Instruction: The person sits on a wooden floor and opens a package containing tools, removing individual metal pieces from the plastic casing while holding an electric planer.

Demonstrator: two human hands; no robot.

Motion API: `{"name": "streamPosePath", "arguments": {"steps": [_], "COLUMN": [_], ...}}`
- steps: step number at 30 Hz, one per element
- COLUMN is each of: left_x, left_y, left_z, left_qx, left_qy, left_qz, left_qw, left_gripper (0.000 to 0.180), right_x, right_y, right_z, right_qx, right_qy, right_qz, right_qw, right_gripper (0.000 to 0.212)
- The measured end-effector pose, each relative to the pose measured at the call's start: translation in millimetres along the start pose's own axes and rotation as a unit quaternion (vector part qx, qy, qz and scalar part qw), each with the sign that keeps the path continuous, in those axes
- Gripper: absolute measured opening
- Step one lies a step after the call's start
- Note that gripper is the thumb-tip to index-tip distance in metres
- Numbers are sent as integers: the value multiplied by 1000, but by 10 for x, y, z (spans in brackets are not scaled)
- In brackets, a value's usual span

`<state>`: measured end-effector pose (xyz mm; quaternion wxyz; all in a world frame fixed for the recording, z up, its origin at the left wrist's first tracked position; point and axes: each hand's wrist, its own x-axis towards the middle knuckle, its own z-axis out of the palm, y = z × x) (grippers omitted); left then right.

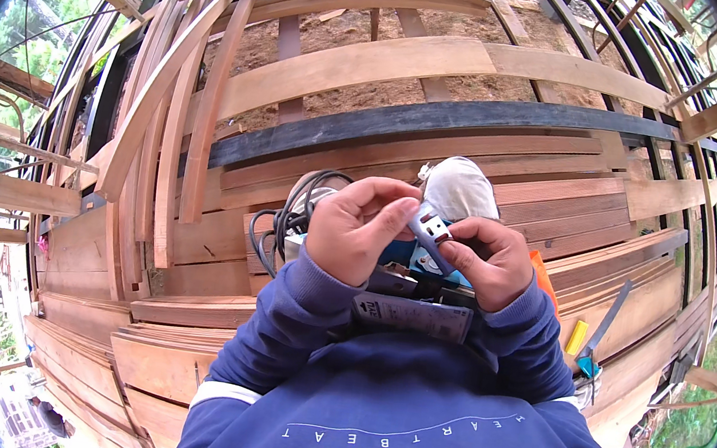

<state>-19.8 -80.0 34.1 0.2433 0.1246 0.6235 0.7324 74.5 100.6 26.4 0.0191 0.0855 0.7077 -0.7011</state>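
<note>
A person in a dark blue sweatshirt looks down at their own two hands, raised close together in front of the chest, above a slatted floor of curved wooden planks (414,61) with bare brown earth showing through the gaps. The left hand (357,233) has its fingers curled and its thumb pressed down onto a small silver-grey object with a red and white mark (428,228), pinching its left end. The right hand (488,260) meets it from the other side, its fingers bent inward and closed on the same small object, so both hands are clamped on it at once and their fingertips nearly touch. The object sits between the two hands, at the centre of the view, tilted so that its upper end leans left. Just below and behind the hands lies a teal-blue power tool (412,262), partly hidden by them, and a coil of black cable (282,224) hangs just beside the left hand. A pale cloth bundle (460,187) rests on the boards just beyond the hands. A long black strip (443,118) runs across the planks farther away. To the right, near the right sleeve, an orange piece (544,278), a yellow item (576,337) and a slim hand tool with a grey blade and teal handle (601,330) lie on the wood
</note>
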Motion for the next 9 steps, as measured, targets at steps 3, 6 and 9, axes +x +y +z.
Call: {"name": "streamPosePath", "arguments": {"steps": [3,6,9], "left_x": [13,22,13], "left_y": [-4,-36,-35], "left_z": [-29,-105,-125], "left_qx": [-83,-216,-305], "left_qy": [18,-7,-37], "left_qz": [-5,-42,-62], "left_qw": [996,975,950], "left_gripper": [21,29,33], "right_x": [-44,-62,-74], "right_y": [79,115,144], "right_z": [-73,-167,-179], "right_qx": [91,137,160], "right_qy": [34,52,68], "right_qz": [13,3,-4], "right_qw": [995,989,985], "right_gripper": [18,18,18]}}
